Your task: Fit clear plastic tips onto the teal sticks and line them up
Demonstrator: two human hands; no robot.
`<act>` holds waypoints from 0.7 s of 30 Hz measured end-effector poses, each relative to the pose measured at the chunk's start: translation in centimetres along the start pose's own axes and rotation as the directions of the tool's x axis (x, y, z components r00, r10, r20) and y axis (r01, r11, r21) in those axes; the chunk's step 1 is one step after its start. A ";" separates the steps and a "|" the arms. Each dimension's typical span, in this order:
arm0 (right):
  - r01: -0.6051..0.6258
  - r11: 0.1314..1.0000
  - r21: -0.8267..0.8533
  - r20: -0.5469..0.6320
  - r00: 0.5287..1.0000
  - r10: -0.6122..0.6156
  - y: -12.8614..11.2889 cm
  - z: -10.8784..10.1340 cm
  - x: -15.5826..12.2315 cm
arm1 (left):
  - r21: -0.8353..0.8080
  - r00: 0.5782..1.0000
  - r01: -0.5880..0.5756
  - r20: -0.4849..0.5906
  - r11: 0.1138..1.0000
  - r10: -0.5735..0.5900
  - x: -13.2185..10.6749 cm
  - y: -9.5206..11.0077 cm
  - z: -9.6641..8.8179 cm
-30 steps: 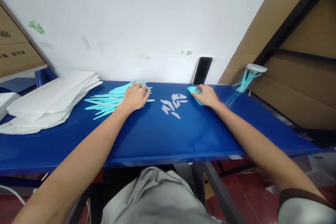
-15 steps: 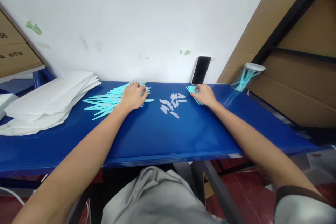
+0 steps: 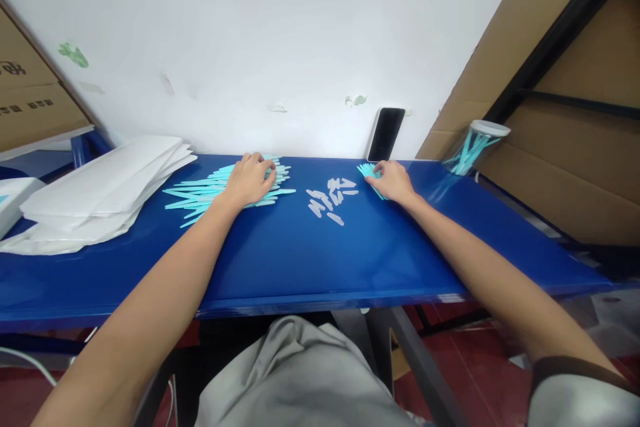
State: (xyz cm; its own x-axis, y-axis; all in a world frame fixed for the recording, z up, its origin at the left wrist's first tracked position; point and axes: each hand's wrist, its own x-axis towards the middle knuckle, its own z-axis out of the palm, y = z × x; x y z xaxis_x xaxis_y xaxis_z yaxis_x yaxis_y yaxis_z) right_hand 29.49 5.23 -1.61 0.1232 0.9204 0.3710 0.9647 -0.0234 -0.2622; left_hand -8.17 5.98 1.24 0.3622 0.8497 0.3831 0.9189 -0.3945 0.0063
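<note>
My left hand lies palm down on a spread heap of long turquoise plastic sticks at the back of the blue table, fingers curled over the sticks. My right hand rests over a small bundle of turquoise sticks, its fingers closed round them. Between my hands lie several short white plastic caps, loose on the table.
A stack of white bags lies at the left. A black phone leans on the white wall. A clear jar with turquoise sticks stands at the right by the cardboard. Cardboard boxes sit at far left.
My left hand has slid a little to the left and back over the heap of sticks. My right hand has stayed on its bundle.
</note>
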 end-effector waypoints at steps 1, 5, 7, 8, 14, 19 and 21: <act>-0.003 1.000 0.002 -0.002 1.000 0.003 0.0 0.0 0.0 | -0.004 1.000 0.004 0.014 1.000 -0.004 0.0 -0.2 0.0; -0.001 1.000 0.000 -0.016 1.000 0.001 0.1 0.1 0.0 | -0.018 0.999 0.009 0.052 1.000 -0.008 0.0 -0.6 -0.1; -0.002 1.000 -0.002 -0.017 1.000 0.001 0.1 0.1 0.0 | -0.009 0.998 0.008 0.064 1.000 -0.007 0.0 -0.7 -0.1; -0.005 1.000 -0.002 -0.014 1.000 0.005 0.0 0.1 0.0 | -0.002 0.998 0.010 0.070 1.000 -0.009 0.1 -0.7 -0.1; -0.017 1.000 0.004 0.012 1.000 0.017 -0.3 -0.4 -0.3 | -0.025 0.996 0.004 0.088 1.000 -0.002 0.4 -0.9 0.6; -0.044 0.999 -0.004 0.013 0.999 0.044 -0.7 -0.9 -0.7 | -0.030 0.997 -0.010 0.082 0.999 0.013 0.5 -1.3 1.5; -0.052 0.999 -0.014 0.003 0.999 0.052 -0.9 -1.2 -0.8 | -0.042 0.996 -0.006 0.086 0.999 0.009 0.5 -1.4 1.6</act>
State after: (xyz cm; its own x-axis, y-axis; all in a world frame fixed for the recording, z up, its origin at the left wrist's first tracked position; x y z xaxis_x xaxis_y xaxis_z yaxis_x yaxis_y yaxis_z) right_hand 28.81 4.03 -0.63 0.1723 0.9191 0.3545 0.9602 -0.0763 -0.2688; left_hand -9.00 7.56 -0.05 0.3828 0.8731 0.3021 0.9095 -0.4134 0.0425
